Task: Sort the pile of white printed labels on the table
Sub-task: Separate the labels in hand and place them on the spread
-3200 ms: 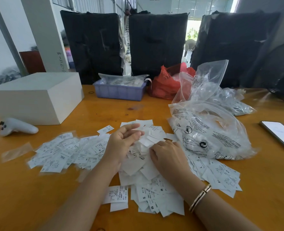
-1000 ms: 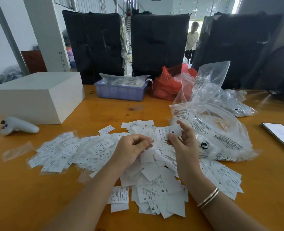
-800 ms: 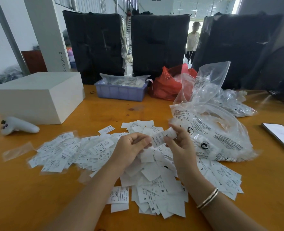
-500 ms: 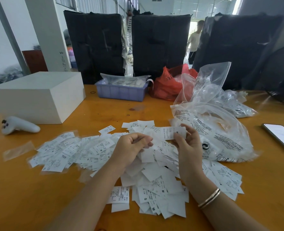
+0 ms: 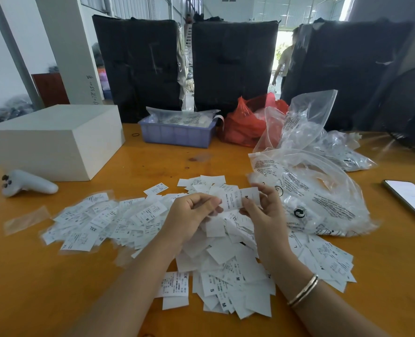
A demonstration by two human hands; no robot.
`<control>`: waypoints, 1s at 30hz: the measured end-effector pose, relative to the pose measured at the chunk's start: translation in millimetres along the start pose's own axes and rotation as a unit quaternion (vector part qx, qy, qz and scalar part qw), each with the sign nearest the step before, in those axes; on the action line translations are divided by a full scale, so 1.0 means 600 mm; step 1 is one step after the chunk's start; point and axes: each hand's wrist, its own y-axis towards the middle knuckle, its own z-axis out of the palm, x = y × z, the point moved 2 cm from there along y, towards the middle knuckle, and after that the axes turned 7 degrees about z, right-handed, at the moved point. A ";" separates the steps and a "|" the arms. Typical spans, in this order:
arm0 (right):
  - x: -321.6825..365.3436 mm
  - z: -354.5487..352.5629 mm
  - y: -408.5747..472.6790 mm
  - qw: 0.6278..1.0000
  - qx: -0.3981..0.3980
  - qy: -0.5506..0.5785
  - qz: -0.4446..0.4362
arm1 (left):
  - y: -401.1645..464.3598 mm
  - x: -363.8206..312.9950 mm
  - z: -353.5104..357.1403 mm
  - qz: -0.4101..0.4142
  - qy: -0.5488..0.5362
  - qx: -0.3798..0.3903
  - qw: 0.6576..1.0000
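A pile of white printed labels (image 5: 225, 259) is spread across the orange table (image 5: 31, 288), with a flatter spread of labels (image 5: 99, 220) to its left. My right hand (image 5: 262, 212) pinches a white label (image 5: 249, 195) marked M and holds it just above the pile. My left hand (image 5: 191, 215) is curled beside it, its fingertips pinching another label (image 5: 230, 201) that overlaps the first. Both hands hover over the middle of the pile.
A white box (image 5: 55, 139) and a white controller (image 5: 26, 183) lie at the left. A blue tray (image 5: 177, 132) and a red bag (image 5: 247, 122) stand behind. Clear plastic bags (image 5: 318, 190) sit right of the pile, a phone (image 5: 410, 198) at the far right.
My right hand lifted a label out of the pile and turned it over several frames. It now holds it close to my left hand, which has stayed curled over the pile.
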 end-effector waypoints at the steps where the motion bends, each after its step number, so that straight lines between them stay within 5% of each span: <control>1: 0.000 -0.002 0.001 1.000 -0.015 0.015 0.002 | 0.000 0.000 0.000 -0.001 -0.004 0.002 1.000; 6: 0.001 -0.014 0.008 0.994 -0.060 0.091 0.026 | -0.002 -0.001 0.002 -0.006 -0.016 0.018 1.000; 17: -0.004 -0.001 0.002 1.000 0.018 0.008 0.020 | 0.000 0.000 0.001 -0.006 -0.010 0.008 1.000; 25: 0.000 -0.012 0.007 0.995 -0.055 0.076 0.026 | 0.000 0.001 0.001 -0.011 -0.009 0.017 1.000; 30: -0.002 -0.008 0.006 0.997 -0.029 0.072 0.028 | -0.001 0.000 0.003 -0.008 -0.016 0.016 1.000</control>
